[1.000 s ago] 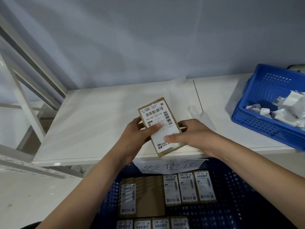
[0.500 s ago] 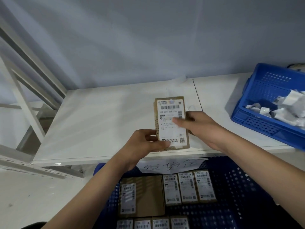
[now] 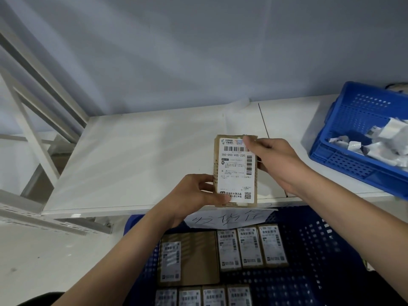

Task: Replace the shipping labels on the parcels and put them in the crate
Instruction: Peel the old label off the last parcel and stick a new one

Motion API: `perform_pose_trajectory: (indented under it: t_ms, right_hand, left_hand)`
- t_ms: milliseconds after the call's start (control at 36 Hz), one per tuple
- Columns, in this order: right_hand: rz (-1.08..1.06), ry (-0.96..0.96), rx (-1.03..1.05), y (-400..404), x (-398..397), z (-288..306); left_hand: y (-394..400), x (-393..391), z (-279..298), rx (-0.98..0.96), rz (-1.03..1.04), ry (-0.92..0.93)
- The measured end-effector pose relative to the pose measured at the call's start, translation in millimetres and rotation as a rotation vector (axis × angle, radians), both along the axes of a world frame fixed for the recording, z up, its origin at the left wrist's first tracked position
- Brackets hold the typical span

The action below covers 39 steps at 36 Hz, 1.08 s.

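Brown cardboard shows round the white label (image 3: pixel 236 171) of the parcel (image 3: pixel 235 170), which is held upright in the air over the front edge of the table (image 3: pixel 136 160), label facing the person. The left hand (image 3: pixel 194 195) grips its lower left corner, thumb curled across the label's bottom edge and the fingers behind the card. The right hand (image 3: pixel 276 160) holds the upper right edge, fingertips pinching at the label's top right corner by the barcode. To the left of the parcel the white tabletop lies bare as far as the wall and its left edge, where a slanted white frame (image 3: pixel 33 120) stands beyond; a seam runs across the top just right of the parcel. Farther right, well apart from the hands, a blue bin (image 3: pixel 353 160) sits on the table, overhanging its front edge, with crumpled white paper scraps (image 3: pixel 379 142) inside. Below the table's front edge a blue crate (image 3: pixel 309 261) stands open, a handwritten paper sign (image 3: pixel 227 218) on its near wall just under the held parcel. Inside it, labelled parcels lie flat: a wide box (image 3: pixel 189 258) at the left, three small ones (image 3: pixel 251 246) in a row beside it, and more (image 3: pixel 203 297) along the bottom of the view. The crate's right part shows bare perforated floor.
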State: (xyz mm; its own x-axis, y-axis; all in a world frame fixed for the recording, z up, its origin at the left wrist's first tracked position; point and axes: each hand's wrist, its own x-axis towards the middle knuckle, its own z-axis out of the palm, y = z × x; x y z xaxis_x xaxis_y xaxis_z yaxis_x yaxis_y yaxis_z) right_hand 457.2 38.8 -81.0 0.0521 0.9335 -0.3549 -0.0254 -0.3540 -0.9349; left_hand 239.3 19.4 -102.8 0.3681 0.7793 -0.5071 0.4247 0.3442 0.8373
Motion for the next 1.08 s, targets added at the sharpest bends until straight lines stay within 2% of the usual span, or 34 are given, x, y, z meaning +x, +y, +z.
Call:
perform_pose_trajectory:
  t_ms: [306,583,667,861,1083]
  right_hand:
    - [-0.05,0.021,-0.014,1,4,1]
    - [-0.13,0.025,-0.029,3,3,-4]
    - [-0.066,0.009,-0.053,3,4,-8]
    - [0.329,-0.095,-0.198,-8,-1,-8]
    - [0.329,-0.18,-0.095,-10,-7,-5]
  left_hand:
    - [-1,0,0,-0.01,-0.034,-0.013]
    - [-4,5,0,0.01,0.026,-0.019]
    - [-4,4,-2,0.017,0.078,-0.04]
    - [4,-4,-8,0.042,0.214,-0.151]
    - [5,-6,-9,0.049,0.2,-0.141]
